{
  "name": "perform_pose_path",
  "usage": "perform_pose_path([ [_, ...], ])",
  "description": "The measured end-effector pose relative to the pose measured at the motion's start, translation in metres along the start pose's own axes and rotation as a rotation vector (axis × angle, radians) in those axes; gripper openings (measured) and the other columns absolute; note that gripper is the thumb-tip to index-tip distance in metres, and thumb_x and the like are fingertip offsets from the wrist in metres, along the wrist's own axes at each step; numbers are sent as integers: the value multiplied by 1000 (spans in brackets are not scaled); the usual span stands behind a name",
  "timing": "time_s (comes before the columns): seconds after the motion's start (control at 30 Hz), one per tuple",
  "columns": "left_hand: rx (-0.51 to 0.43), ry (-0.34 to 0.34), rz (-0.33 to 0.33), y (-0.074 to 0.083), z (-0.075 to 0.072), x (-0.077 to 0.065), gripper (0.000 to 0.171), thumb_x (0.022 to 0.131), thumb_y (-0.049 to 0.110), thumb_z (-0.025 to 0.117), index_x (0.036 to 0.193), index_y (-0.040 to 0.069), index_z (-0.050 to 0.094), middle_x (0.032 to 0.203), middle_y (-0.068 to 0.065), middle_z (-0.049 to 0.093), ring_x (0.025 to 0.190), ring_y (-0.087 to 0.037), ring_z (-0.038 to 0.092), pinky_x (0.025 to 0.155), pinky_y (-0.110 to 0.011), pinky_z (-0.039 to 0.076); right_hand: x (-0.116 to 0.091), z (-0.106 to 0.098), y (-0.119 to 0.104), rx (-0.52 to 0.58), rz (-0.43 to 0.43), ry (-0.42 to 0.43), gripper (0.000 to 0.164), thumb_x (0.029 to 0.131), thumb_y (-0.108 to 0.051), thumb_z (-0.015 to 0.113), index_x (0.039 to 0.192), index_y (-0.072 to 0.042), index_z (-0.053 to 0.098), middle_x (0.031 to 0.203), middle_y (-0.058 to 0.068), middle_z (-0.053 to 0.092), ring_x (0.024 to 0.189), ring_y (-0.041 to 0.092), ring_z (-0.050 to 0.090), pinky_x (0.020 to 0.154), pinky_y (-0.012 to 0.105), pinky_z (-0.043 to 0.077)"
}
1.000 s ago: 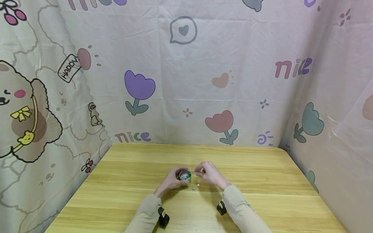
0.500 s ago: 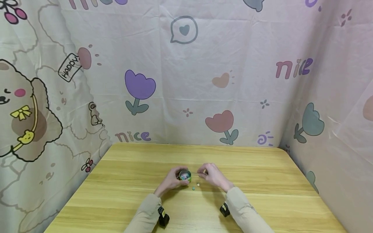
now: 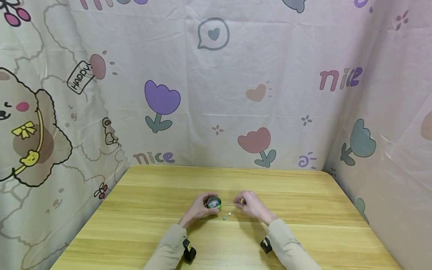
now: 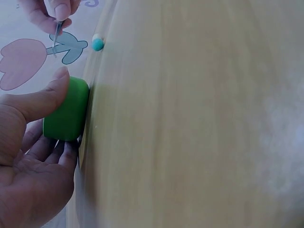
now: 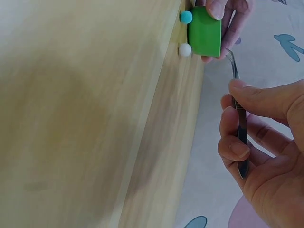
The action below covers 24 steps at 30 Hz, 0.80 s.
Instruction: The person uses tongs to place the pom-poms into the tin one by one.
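My left hand (image 3: 199, 208) grips a small green cup (image 4: 66, 110) standing on the table, thumb on the near side and fingers round the back. Small pink, white and teal balls (image 3: 214, 204) lie inside it. My right hand (image 3: 251, 205) pinches a pair of metal tweezers (image 5: 240, 118) between thumb and fingers. The bent tips point left toward the cup, a short way off its rim, with nothing seen between them. On the table just right of the cup lie a teal ball (image 5: 185, 17) and a white ball (image 5: 185, 50).
The wooden table (image 3: 162, 240) has its back edge along a patterned cloth (image 3: 216, 82), which also hangs at both sides. A black wrist camera (image 3: 189, 253) sits at my left sleeve and another black camera (image 3: 266, 245) at my right.
My right hand has drawn away from the cup, to the right and slightly toward me, with the tweezers in it. My left hand and the cup have stayed put.
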<state>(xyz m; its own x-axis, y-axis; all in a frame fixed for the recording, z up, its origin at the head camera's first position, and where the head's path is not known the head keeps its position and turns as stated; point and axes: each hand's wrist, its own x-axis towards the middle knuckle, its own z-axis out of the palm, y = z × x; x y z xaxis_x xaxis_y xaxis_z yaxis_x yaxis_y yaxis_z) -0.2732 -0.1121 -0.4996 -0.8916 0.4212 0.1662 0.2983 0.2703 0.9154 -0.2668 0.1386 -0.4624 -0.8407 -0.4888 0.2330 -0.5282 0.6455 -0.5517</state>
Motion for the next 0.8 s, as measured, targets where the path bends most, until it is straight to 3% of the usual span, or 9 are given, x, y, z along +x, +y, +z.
perform_pose_path([
  [0.8, 13, -1, 5, 1, 0, 0, 62, 83, -1, 78, 135, -15, 49, 130, -34, 58, 121, -48, 58, 106, -59, 48, -12, -3, 10, -11, -9, -93, 12, 87, 2, 70, 91, -6, 78, 90, 3, 76, 79, 6, 61, 69, 20, 52],
])
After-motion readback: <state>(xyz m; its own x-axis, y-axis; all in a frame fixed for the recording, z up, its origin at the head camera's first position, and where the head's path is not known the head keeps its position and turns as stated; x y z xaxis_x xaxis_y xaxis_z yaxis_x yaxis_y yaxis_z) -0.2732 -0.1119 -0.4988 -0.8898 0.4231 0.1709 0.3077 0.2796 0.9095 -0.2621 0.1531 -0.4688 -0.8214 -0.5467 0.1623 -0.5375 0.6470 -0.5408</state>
